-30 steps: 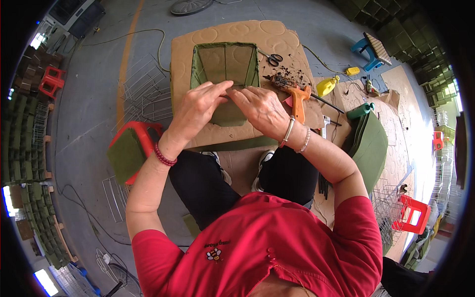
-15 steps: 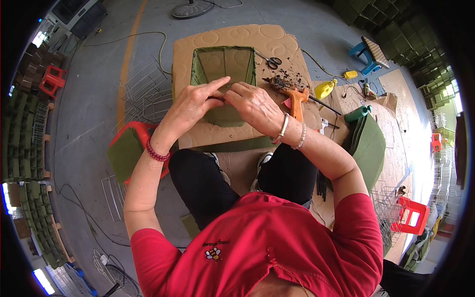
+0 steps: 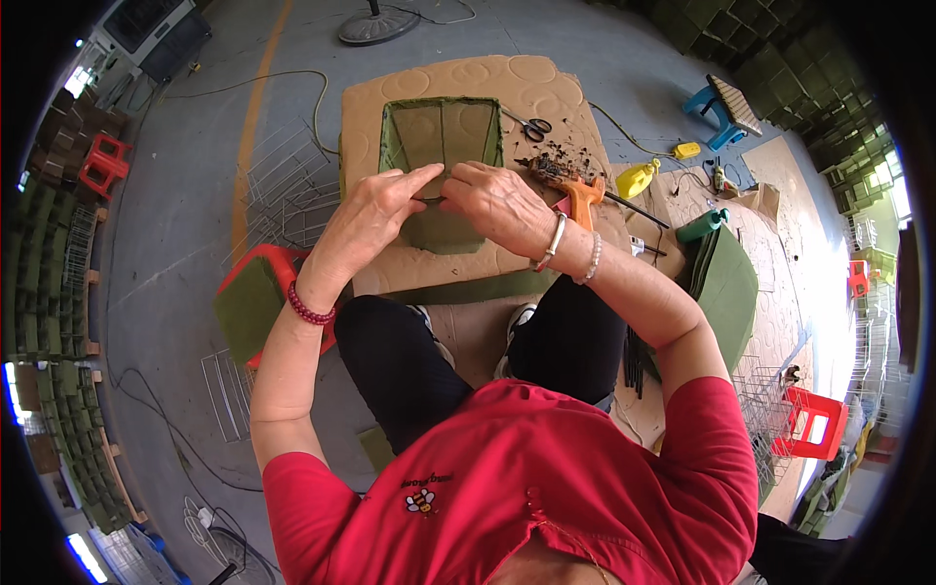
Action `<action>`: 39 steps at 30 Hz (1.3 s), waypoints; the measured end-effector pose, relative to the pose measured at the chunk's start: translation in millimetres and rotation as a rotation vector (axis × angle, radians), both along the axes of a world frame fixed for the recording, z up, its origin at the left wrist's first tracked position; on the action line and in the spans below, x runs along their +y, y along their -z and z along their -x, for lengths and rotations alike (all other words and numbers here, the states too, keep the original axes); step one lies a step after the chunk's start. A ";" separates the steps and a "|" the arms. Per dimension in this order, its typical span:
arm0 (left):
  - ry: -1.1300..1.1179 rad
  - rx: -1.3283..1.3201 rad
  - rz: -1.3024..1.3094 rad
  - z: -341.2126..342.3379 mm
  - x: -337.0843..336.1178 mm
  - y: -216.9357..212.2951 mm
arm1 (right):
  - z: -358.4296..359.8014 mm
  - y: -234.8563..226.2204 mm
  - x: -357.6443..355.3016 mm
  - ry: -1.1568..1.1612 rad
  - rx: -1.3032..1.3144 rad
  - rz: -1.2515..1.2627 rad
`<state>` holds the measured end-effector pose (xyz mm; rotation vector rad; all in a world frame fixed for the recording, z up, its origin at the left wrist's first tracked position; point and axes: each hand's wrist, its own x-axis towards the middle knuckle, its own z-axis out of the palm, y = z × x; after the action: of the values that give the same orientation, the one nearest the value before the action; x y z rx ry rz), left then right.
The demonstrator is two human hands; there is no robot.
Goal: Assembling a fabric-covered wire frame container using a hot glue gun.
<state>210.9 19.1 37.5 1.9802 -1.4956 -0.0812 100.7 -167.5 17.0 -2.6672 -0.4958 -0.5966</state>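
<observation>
A green fabric box (image 3: pixel 444 132) with thin ribs and a dark edge stands on a cardboard-covered work surface (image 3: pixel 363 112) in front of me. At its near side, my left hand (image 3: pixel 380 213) is closed, thumb bent inward and index finger stretched across. My right hand (image 3: pixel 495 200) comes from the other side with fingers pinched together. The fingertips of both hands nearly meet over the box, and a thin dark line of its edge shows between them. My fingers hide the exact spot they grip. Part of a green panel shows below my hands.
Right of the box lie black-handled scissors (image 3: pixel 534 129), dark scraps and an orange glue gun (image 3: pixel 583 200). A yellow bottle (image 3: pixel 637 179), a green bottle (image 3: pixel 702 225) and stacked green panels (image 3: pixel 726 292) are farther right. A red stool (image 3: pixel 283 268) stands left, near wire frames (image 3: pixel 283 200).
Both hands stay together over the box's near side, with the fingertips shifted slightly apart. The view has shifted a little; nothing else has visibly moved.
</observation>
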 end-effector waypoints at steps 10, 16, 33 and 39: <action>-0.003 -0.092 0.170 11.7 -5.7 2.2 | 24.6 -33.2 -16.4 0.041 -0.057 -0.204; 0.042 -0.077 0.127 9.5 -14.7 10.1 | 21.9 -6.9 -7.6 -0.005 -0.009 -0.046; 0.022 -0.095 0.110 14.9 -12.6 7.4 | 13.2 -2.6 3.3 0.029 -0.014 0.039; -0.042 -0.020 0.165 24.0 -9.6 12.8 | 10.5 -25.1 -23.2 0.198 -0.098 -0.201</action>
<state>186.9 9.5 24.7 1.8836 -1.4247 0.0779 90.1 -190.7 42.0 -2.5199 -0.1854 -0.7928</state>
